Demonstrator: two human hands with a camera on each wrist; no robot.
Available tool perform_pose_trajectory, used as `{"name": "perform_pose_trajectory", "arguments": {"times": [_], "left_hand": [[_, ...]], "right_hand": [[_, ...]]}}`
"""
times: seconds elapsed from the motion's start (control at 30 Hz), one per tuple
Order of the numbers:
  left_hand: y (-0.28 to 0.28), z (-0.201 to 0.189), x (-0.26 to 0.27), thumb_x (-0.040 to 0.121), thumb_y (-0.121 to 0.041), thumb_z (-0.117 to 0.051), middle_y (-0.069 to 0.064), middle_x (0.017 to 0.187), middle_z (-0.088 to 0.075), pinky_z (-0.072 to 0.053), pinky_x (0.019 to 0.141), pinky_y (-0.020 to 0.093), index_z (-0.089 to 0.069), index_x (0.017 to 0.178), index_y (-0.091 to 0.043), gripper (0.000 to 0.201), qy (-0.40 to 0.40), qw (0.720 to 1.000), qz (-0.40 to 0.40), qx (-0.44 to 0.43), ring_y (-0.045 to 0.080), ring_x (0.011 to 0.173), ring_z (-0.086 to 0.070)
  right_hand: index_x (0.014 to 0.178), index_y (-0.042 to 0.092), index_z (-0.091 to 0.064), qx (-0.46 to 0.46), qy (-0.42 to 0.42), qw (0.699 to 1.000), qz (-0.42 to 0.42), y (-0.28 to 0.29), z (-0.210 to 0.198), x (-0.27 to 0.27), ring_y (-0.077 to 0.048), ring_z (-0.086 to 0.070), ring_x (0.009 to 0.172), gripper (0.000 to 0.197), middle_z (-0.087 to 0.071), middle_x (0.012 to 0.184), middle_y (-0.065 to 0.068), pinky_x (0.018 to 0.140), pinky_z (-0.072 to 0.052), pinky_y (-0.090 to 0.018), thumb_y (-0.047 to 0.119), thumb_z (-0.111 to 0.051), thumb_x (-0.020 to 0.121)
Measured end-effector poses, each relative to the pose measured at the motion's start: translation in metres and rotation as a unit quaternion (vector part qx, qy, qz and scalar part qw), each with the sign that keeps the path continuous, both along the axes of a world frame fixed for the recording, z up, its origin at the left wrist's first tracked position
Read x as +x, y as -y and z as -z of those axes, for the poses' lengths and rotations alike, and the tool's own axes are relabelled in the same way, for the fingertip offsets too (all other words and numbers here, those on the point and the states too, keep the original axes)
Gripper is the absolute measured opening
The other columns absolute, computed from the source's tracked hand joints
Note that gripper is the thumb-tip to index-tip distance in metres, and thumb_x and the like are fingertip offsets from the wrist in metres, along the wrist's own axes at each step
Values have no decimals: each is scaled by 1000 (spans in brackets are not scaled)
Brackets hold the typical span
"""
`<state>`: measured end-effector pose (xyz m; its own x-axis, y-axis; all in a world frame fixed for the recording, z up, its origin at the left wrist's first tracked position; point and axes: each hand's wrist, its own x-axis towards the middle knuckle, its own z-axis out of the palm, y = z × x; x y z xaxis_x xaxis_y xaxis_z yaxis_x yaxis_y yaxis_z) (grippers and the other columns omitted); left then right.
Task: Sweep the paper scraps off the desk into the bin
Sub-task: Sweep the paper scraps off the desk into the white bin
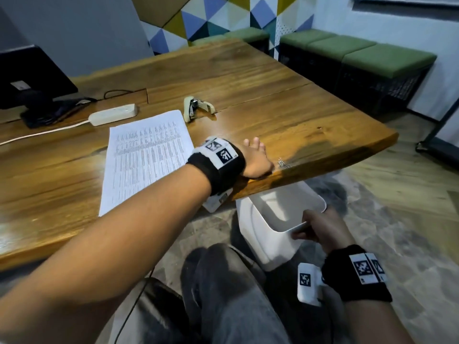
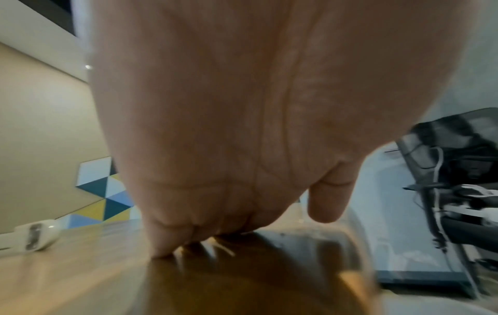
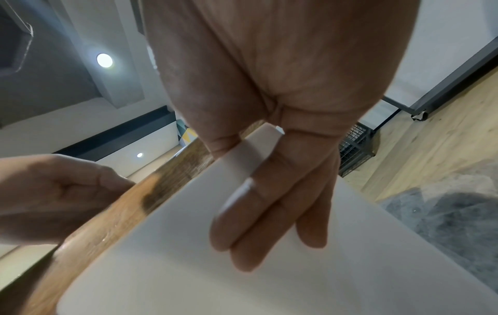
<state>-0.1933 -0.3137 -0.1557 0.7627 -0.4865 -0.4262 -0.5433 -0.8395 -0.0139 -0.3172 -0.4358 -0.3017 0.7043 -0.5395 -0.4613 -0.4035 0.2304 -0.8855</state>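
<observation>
Wooden counter (image 1: 273, 95) with the left hand (image 1: 255, 160) at its near edge and a white bin (image 1: 268, 234) held below that edge.
Left hand lies on the counter top with fingers extended, grasping nothing, just beside small pale scraps (image 1: 283, 163) at the counter's edge. Right hand (image 1: 323, 229) grips the bin's rim, fingers inside the wall and thumb outside, tilting the bin's mouth toward the counter. On the counter beyond the left hand lie a printed sheet (image 1: 146, 155), a stapler (image 1: 197, 108) and a power strip (image 1: 113, 114).
</observation>
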Motion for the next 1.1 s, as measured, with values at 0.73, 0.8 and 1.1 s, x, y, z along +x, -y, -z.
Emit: {"name": "perform_pose_trajectory", "arguments": {"times": [0.73, 0.8, 1.1], "left_hand": [[2, 19, -10, 103, -38, -33, 13, 164, 16, -2, 125, 41, 4, 158, -6, 73, -44, 988, 138, -47, 26, 153, 10], [-1, 24, -22, 103, -37, -33, 14, 164, 16, -1, 125, 40, 4, 157, -5, 73, -38, 982, 176, -57, 26, 153, 11], [-27, 21, -27, 102, -43, -29, 9, 163, 16, 10, 120, 39, 7, 157, -12, 73, -12, 979, 136, -151, 24, 152, 12]], "right_hand": [[118, -18, -56, 0, 2, 1000, 22, 5, 3, -9, -37, -66, 40, 39, -62, 67, -36, 43, -62, -37, -13, -41, 83], [115, -19, -57, -3, 4, 1000, 20, 4, 3, -10, -36, -66, 39, 37, -61, 67, -37, 42, -62, -37, -13, -40, 83], [121, -20, -53, 8, 1, 1000, 30, 0, 10, -9, -36, -65, 38, 42, -61, 49, -26, 42, -60, -37, -12, -41, 82]]}}
